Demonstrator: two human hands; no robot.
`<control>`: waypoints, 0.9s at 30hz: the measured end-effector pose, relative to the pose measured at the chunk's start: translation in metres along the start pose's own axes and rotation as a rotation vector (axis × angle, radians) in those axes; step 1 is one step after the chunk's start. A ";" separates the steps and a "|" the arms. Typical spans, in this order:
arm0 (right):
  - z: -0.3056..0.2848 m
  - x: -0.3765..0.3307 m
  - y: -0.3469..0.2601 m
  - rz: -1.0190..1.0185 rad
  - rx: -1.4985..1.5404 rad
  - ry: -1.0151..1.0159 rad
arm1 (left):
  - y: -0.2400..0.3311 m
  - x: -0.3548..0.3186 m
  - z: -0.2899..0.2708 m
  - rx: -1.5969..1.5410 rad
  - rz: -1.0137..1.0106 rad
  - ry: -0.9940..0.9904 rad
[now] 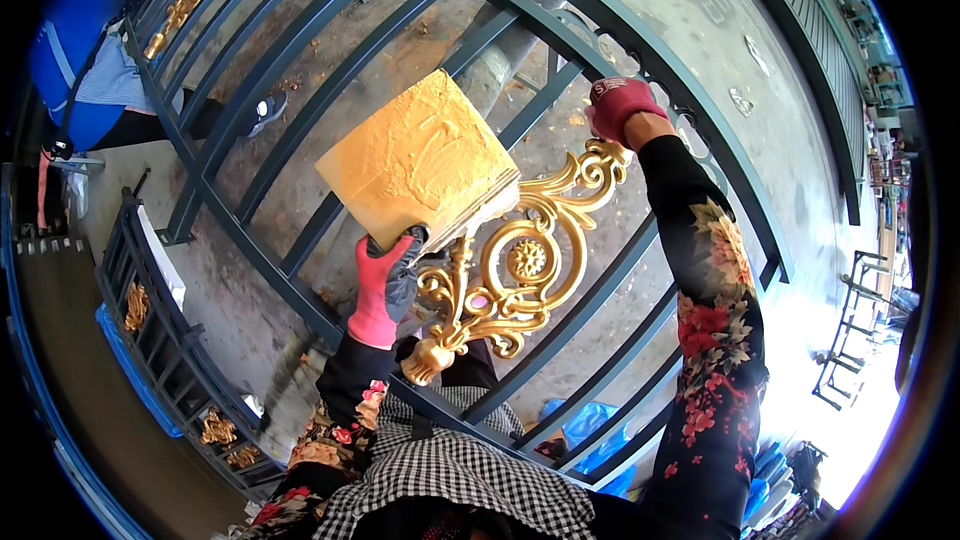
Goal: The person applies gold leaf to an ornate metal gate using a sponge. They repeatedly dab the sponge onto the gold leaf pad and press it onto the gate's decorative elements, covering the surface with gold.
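A square board point(420, 155) smeared with thick gold paint rests in my left hand point(385, 285), which wears a pink and dark glove. My fingers are curled at its near corner. The board tilts above the dark metal railing panel point(500, 2) and hides some of its bars. A gold scrollwork ornament point(575, 255) with a round flower centre is set among the bars. At its far upper right end is my right hand point(627, 110), in a dark red glove, fingers closed beside the curved rail. Whatever those fingers hold is hidden.
A person in blue point(55, 70) is at the upper left near another gold scroll point(190, 0). A dark frame point(180, 340) with gold pieces stands left. Blue plastic sheeting point(590, 430) lies beneath the bars. A slatted panel point(800, 50) and metal rack point(850, 330) stand right.
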State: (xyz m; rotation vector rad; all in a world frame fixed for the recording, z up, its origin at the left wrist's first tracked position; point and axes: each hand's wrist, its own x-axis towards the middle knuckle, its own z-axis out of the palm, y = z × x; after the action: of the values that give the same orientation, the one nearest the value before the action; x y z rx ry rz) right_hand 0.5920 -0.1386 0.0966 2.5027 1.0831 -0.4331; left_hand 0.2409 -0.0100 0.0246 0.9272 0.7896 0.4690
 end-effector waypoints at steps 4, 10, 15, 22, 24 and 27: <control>0.000 0.003 0.003 -0.016 -0.099 0.005 | 0.000 0.002 -0.005 -0.080 -0.014 0.034; -0.007 -0.002 -0.009 -0.071 -0.063 -0.050 | 0.002 0.004 -0.009 -0.145 -0.017 0.031; 0.005 -0.001 -0.016 -0.165 -0.155 -0.045 | -0.003 0.008 -0.017 -0.140 -0.036 0.027; -0.013 -0.006 -0.026 -0.121 -0.183 -0.021 | -0.002 0.009 -0.022 -0.219 -0.040 0.026; -0.005 -0.001 -0.025 -0.113 -0.180 -0.003 | -0.003 0.010 -0.023 -0.186 -0.030 -0.007; 0.009 0.006 -0.018 -0.183 -0.236 -0.005 | -0.001 0.009 -0.029 -0.158 -0.034 -0.038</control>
State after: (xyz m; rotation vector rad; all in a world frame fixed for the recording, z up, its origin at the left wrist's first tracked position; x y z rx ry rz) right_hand 0.5814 -0.1275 0.0826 2.2065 1.2873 -0.3398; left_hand 0.2240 0.0107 0.0093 0.7731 0.7223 0.4753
